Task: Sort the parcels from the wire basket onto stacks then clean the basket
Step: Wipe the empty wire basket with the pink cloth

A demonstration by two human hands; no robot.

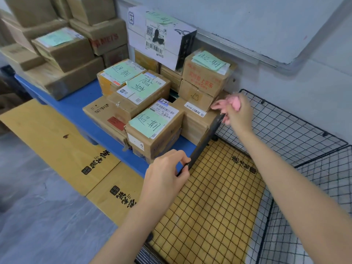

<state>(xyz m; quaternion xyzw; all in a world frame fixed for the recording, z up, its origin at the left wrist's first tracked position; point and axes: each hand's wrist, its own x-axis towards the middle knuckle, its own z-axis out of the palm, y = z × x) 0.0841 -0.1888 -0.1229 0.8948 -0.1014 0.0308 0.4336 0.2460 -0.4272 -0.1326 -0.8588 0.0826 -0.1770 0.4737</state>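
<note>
A: Well, labels?
B: Green slips (147,122) reading "超期" on stacked parcels (156,143); red "METS" on a carton (106,40); sticker (195,109) "8元".
A: Hands?
B: Left hand (167,176) pinches the wire basket (285,119) side rim. Right hand (238,113) clutches a pink cloth (235,102) at the rim's far end, beside the parcels.
</note>
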